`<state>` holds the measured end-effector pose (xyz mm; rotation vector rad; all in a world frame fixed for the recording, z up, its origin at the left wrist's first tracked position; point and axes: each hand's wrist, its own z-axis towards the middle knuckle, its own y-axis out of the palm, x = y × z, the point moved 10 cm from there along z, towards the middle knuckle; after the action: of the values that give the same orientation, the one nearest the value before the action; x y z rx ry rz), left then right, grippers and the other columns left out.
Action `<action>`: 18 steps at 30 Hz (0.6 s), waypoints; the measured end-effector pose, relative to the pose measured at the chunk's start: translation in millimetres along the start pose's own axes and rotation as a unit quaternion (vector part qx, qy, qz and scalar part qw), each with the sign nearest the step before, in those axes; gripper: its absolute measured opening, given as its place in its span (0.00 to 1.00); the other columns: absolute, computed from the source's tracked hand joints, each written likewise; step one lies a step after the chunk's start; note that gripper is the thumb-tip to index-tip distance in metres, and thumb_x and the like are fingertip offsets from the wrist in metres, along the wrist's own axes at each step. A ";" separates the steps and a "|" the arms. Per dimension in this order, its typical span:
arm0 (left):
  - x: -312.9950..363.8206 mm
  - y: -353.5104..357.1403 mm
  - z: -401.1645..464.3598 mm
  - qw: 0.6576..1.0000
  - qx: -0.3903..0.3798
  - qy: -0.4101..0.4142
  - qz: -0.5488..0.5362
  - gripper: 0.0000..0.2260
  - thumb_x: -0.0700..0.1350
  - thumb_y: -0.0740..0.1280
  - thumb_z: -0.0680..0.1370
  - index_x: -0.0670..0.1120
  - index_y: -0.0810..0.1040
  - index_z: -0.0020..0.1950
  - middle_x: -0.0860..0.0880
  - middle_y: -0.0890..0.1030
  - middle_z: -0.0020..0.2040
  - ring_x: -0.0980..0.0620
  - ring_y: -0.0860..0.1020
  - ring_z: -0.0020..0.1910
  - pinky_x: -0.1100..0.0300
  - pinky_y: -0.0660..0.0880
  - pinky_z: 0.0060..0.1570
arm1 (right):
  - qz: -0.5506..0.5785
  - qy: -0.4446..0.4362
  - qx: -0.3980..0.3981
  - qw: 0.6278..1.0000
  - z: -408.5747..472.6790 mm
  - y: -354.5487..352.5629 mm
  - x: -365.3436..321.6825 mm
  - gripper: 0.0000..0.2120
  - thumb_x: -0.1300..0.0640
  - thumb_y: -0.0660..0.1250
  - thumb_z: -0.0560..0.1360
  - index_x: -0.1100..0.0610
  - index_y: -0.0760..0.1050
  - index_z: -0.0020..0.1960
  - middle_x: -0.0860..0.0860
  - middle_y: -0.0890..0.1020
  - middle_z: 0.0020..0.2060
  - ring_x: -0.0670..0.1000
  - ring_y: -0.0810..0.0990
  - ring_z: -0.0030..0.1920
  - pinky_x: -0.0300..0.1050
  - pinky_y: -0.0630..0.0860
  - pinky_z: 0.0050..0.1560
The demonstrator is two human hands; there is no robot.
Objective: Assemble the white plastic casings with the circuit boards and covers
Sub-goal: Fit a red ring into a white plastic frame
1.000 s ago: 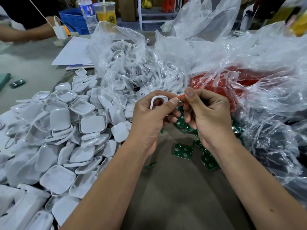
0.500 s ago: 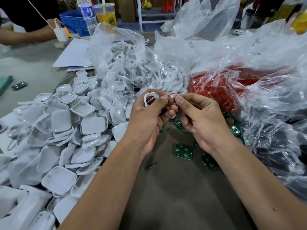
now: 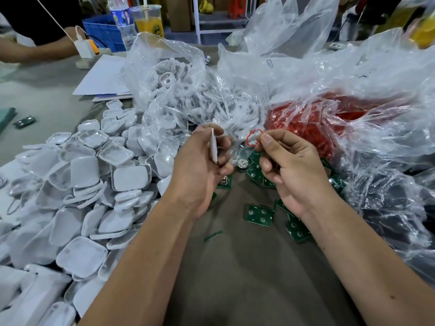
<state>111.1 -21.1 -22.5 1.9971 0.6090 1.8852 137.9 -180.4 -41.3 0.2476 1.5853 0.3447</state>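
My left hand [image 3: 200, 170] grips a white plastic casing [image 3: 213, 147] turned edge-on, above the table's middle. A short gap to the right, my right hand [image 3: 292, 170] pinches a thin red ring [image 3: 253, 137] between thumb and fingers. Several green circuit boards [image 3: 260, 214] lie loose on the brown table below and between my hands. A big heap of white casings and covers [image 3: 89, 184] fills the left side. A clear bag of white parts [image 3: 188, 100] sits behind my hands.
A clear bag of red rings [image 3: 329, 118] lies at the right under crumpled plastic [image 3: 388, 184]. Another person's arm [image 3: 35, 50] rests at the far left, near a white charger [image 3: 83, 47], papers [image 3: 101, 78], a bottle and a drink cup [image 3: 149, 20].
My hands have moved apart. The left hand turned the casing from face-on to edge-on, and the red ring came away with the right hand.
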 end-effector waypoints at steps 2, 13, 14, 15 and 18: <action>-4.2 -3.1 0.9 0.999 0.011 -0.003 0.032 0.09 0.45 0.55 0.87 0.45 0.69 0.49 0.46 0.75 0.42 0.52 0.67 0.34 0.61 0.65 0.31 | 0.003 0.001 -0.001 1.000 -1.3 -0.1 -1.1 0.02 0.62 0.70 0.79 0.60 0.80 0.51 0.54 0.80 0.38 0.45 0.73 0.26 0.34 0.63 0.20; -5.7 -15.8 6.5 0.953 0.068 0.037 0.292 0.13 0.48 0.60 0.86 0.45 0.75 0.45 0.44 0.86 0.37 0.52 0.74 0.23 0.66 0.66 0.21 | -0.066 -0.024 0.020 0.997 -4.1 -4.8 -13.1 0.07 0.61 0.68 0.82 0.56 0.81 0.45 0.50 0.66 0.28 0.44 0.59 0.25 0.34 0.58 0.22; -9.0 -14.6 6.9 0.961 0.067 0.028 0.265 0.13 0.47 0.59 0.87 0.45 0.76 0.46 0.42 0.86 0.39 0.52 0.75 0.24 0.65 0.67 0.22 | -0.074 -0.032 0.021 0.997 -3.8 -5.2 -13.8 0.07 0.61 0.69 0.82 0.57 0.81 0.45 0.50 0.66 0.28 0.45 0.59 0.25 0.34 0.58 0.22; -11.9 -13.6 6.7 0.970 0.070 0.017 0.232 0.13 0.45 0.58 0.87 0.43 0.77 0.46 0.40 0.86 0.40 0.50 0.77 0.25 0.64 0.69 0.23 | -0.085 -0.042 0.021 0.995 -3.5 -5.3 -14.5 0.07 0.61 0.69 0.82 0.57 0.81 0.45 0.50 0.66 0.28 0.45 0.59 0.25 0.34 0.58 0.22; -21.6 -10.8 5.2 0.990 0.084 -0.020 0.108 0.12 0.40 0.58 0.86 0.39 0.78 0.48 0.37 0.86 0.43 0.43 0.85 0.34 0.58 0.82 0.32 | -0.154 -0.085 0.013 0.984 -4.5 0.2 -17.7 0.05 0.59 0.70 0.81 0.58 0.83 0.48 0.43 0.76 0.27 0.41 0.70 0.24 0.29 0.65 0.26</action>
<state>114.6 -22.7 -46.9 2.2846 0.5765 1.9678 134.2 -187.0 -24.7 0.0471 1.4328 0.0616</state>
